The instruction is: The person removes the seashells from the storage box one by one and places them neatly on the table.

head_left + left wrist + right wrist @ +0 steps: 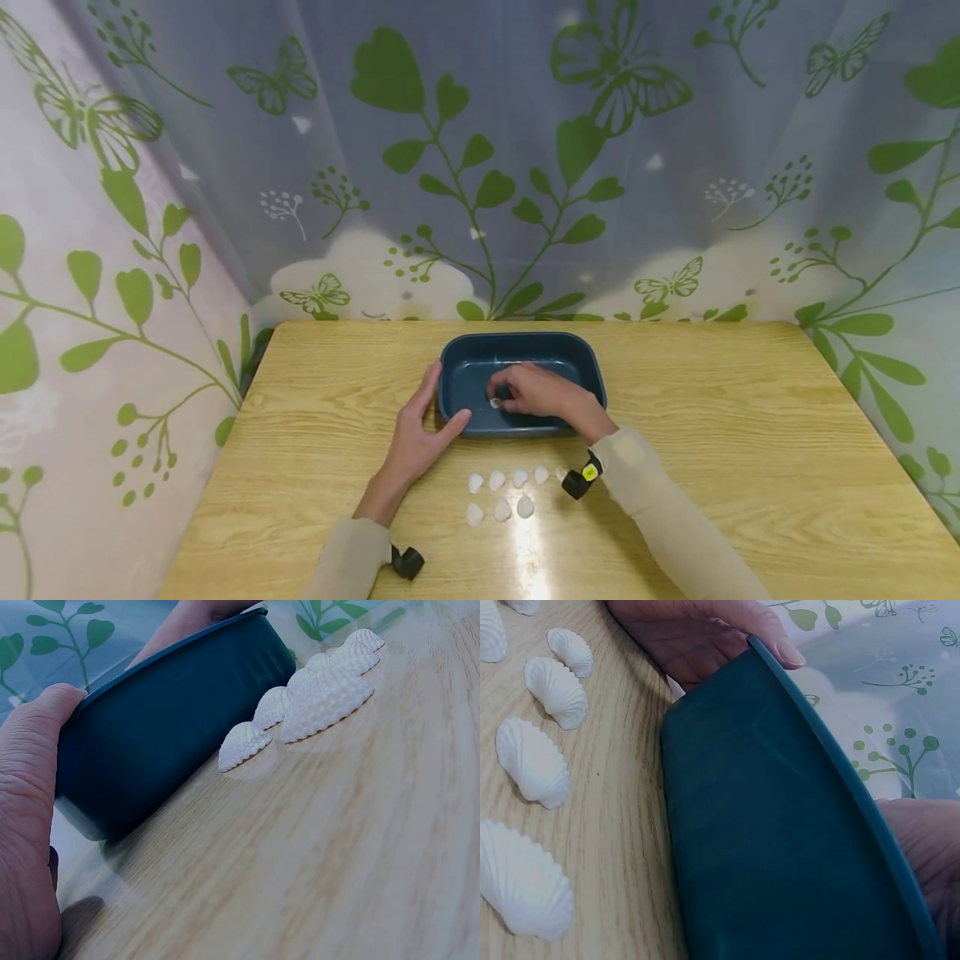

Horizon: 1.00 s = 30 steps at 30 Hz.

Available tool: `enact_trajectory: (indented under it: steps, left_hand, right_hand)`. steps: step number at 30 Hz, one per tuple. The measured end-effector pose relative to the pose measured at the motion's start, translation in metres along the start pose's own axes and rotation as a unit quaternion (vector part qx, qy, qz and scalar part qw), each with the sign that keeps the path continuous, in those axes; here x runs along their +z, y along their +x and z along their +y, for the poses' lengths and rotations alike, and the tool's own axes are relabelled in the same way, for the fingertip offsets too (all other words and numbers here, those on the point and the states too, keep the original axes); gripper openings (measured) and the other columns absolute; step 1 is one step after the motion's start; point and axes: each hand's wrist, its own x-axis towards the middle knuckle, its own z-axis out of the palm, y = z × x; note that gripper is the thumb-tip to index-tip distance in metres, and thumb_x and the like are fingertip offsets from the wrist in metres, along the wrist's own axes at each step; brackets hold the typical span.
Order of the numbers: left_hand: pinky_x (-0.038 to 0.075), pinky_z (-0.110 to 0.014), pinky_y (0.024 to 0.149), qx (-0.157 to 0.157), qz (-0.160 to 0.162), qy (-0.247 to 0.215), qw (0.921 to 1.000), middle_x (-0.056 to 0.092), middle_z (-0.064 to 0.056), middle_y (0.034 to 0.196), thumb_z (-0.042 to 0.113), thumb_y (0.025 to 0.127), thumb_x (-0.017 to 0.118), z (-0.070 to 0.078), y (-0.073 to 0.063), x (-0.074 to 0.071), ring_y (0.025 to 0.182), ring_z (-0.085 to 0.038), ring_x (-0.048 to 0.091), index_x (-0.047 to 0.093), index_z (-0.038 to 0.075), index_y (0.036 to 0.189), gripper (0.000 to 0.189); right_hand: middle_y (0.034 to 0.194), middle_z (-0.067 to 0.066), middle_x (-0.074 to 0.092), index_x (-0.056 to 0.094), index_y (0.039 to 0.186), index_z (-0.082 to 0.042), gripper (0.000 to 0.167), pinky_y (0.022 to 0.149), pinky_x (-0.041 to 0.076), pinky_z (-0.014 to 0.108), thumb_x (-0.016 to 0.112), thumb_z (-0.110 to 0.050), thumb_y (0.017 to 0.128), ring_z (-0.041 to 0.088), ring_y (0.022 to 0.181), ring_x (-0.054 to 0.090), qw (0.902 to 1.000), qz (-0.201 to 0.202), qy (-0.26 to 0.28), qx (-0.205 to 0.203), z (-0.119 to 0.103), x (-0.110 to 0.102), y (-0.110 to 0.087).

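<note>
A dark blue rectangular basin point(522, 432) sits on the wooden table. My left hand point(417, 433) holds its left front corner, fingers along the outer left side and thumb over the front rim. My right hand point(536, 390) reaches down into the basin with bent fingers. Between its fingertips and thumb shows a small pale seashell point(495, 403), pinched close over the basin floor. In both wrist views the basin wall hides the right fingertips. White ribbed seashells point(326, 701) lie in two rows on the table in front of the basin.
Nearest the front, one row has a left shell point(474, 514); the row behind continues toward the right wrist's black camera point(576, 484). A patterned curtain point(480, 208) with green leaves and butterflies hangs along the table's back edge. Bare wood point(720, 417) shows right of the basin.
</note>
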Motion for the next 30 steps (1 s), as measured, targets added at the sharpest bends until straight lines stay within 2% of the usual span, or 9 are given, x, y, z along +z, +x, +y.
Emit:
enact_trajectory:
  steps: [1, 7, 15, 21, 24, 30]
  left_hand:
    - [0.021, -0.049, 0.127, 0.000, 0.000, 0.001, 1.0000, 0.025, -0.012, 0.172, 0.031, 0.097, 0.077, -0.006, 0.000, 0.001, 0.160, -0.020, 0.018, 0.027, 0.019, 0.167, 0.087]
    - [0.021, -0.047, 0.127, -0.004, -0.001, 0.003, 1.0000, 0.024, -0.005, 0.172, 0.032, 0.097, 0.077, -0.006, 0.000, 0.001, 0.159, -0.018, 0.018, 0.027, 0.019, 0.167, 0.087]
    - [0.022, -0.053, 0.126, 0.004, 0.004, 0.006, 1.0000, 0.025, -0.015, 0.171, 0.030, 0.096, 0.077, -0.006, 0.001, 0.001, 0.159, -0.025, 0.020, 0.027, 0.018, 0.167, 0.087]
    - [0.021, -0.051, 0.127, -0.006, 0.001, 0.010, 0.9999, 0.025, -0.015, 0.172, 0.034, 0.096, 0.077, -0.006, 0.001, 0.001, 0.159, -0.022, 0.019, 0.027, 0.022, 0.167, 0.088]
    - [0.021, -0.052, 0.127, -0.006, 0.000, 0.010, 0.9999, 0.025, -0.015, 0.172, 0.034, 0.096, 0.077, -0.005, 0.000, 0.001, 0.159, -0.023, 0.019, 0.027, 0.021, 0.167, 0.088]
    - [0.022, -0.055, 0.126, 0.000, -0.001, 0.010, 0.9999, 0.024, -0.017, 0.171, 0.032, 0.097, 0.077, -0.005, 0.001, 0.001, 0.159, -0.026, 0.019, 0.026, 0.020, 0.167, 0.088]
  right_hand:
    - [0.080, -0.005, 0.062, 0.074, 0.111, -0.012, 0.013, 0.062, 0.044, 0.024, 0.072, -0.008, 0.098, 0.005, 0.064, 0.049, 1.0000, 0.000, -0.002, -0.001, 0.000, 0.000, 0.000]
    - [0.094, -0.005, 0.071, 0.075, 0.108, -0.014, 0.009, 0.069, 0.051, 0.027, 0.072, -0.012, 0.100, 0.006, 0.070, 0.054, 0.9997, 0.006, -0.025, 0.000, -0.002, 0.003, -0.001]
    - [0.098, -0.002, 0.073, 0.072, 0.113, -0.013, 0.013, 0.067, 0.051, 0.027, 0.071, -0.020, 0.102, 0.005, 0.068, 0.057, 0.9981, 0.027, -0.049, 0.023, -0.002, 0.010, -0.001]
    - [0.104, 0.002, 0.073, 0.068, 0.122, -0.011, 0.020, 0.066, 0.049, 0.027, 0.069, -0.015, 0.103, 0.006, 0.068, 0.054, 0.9993, 0.026, -0.027, 0.001, 0.001, 0.011, -0.002]
    - [0.110, 0.003, 0.073, 0.069, 0.119, -0.011, 0.016, 0.070, 0.050, 0.027, 0.068, -0.013, 0.103, 0.006, 0.071, 0.055, 0.9996, 0.019, -0.019, -0.006, 0.001, 0.011, -0.002]
    - [0.102, 0.000, 0.071, 0.067, 0.117, -0.011, 0.014, 0.068, 0.051, 0.029, 0.066, -0.018, 0.105, 0.006, 0.072, 0.058, 0.9994, 0.014, -0.026, 0.017, -0.001, 0.012, -0.003]
